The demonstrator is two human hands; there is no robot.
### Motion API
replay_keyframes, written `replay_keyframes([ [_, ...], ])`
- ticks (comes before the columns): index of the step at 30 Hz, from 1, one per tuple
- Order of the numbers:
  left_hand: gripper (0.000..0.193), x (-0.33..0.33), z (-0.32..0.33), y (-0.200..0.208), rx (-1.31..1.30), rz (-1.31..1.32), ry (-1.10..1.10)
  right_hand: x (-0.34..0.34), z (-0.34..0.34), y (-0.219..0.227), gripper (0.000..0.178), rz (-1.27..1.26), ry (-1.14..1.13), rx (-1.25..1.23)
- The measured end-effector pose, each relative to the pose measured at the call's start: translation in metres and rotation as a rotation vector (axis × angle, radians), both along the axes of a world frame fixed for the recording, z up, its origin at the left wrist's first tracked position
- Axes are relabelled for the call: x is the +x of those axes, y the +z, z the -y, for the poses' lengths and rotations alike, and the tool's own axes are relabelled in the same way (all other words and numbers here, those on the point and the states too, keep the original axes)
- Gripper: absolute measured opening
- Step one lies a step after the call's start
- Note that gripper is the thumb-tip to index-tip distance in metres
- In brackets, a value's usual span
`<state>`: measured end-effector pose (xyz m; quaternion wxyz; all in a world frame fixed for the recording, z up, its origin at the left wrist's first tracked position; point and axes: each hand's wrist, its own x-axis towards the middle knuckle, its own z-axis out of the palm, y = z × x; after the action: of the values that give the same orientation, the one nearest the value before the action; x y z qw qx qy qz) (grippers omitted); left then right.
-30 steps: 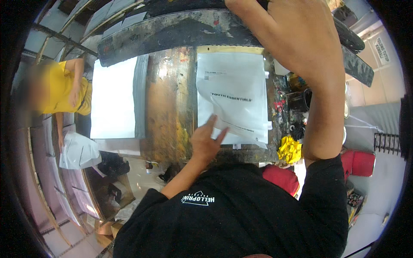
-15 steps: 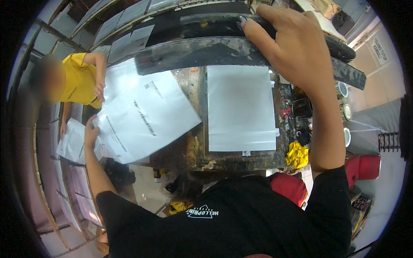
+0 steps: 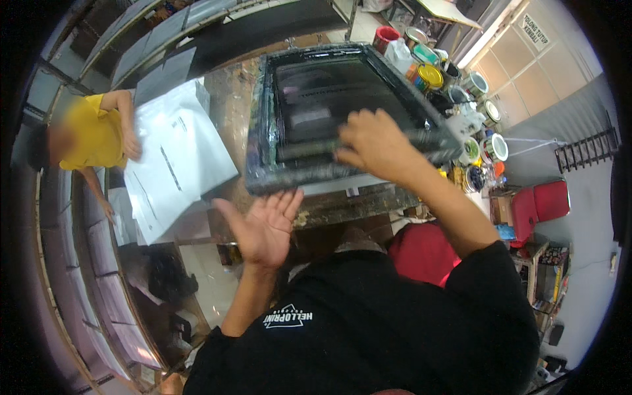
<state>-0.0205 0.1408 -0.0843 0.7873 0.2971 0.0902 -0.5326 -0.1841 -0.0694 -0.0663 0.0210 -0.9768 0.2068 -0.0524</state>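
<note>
A black screen-printing frame (image 3: 289, 172) lies tilted in the picture over the worktable, its dark mesh (image 3: 349, 89) facing up. Just below its near edge, my left hand (image 3: 266, 227) is turned palm up, fingers stretched out and thumb spread, holding nothing. My right hand (image 3: 378, 145) is over the near part of the mesh with its fingers curled down; whatever is under them is hidden. A strip of white sheet (image 3: 342, 186) shows beneath the frame's near edge. Left of the frame lie white printed sheets (image 3: 181, 168) with dark lettering.
A co-worker in a yellow shirt (image 3: 99, 131) stands at the left, one hand on the printed sheets. Several paint cans (image 3: 475, 84) crowd the table's right side. A red chair (image 3: 550, 201) stands at the right, drying racks (image 3: 112, 283) at the left.
The raised frame has come down over the white sheet, my right hand with it. My left hand has left the printed sheet, now beside the co-worker, and moved right to the frame's near edge.
</note>
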Motion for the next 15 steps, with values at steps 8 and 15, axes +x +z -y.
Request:
replay_keyframes([
  [8, 0.126, -0.003, -0.006, -0.209, 0.455, 0.024, -0.395, -0.055, -0.059, -0.219, 0.039, 0.049, -0.144, 0.249],
  [15, 0.125, -0.005, -0.008, -0.24, 0.57, 0.044, -0.387, -0.01, 0.017, -0.252, 0.059, 0.098, -0.052, 0.068],
])
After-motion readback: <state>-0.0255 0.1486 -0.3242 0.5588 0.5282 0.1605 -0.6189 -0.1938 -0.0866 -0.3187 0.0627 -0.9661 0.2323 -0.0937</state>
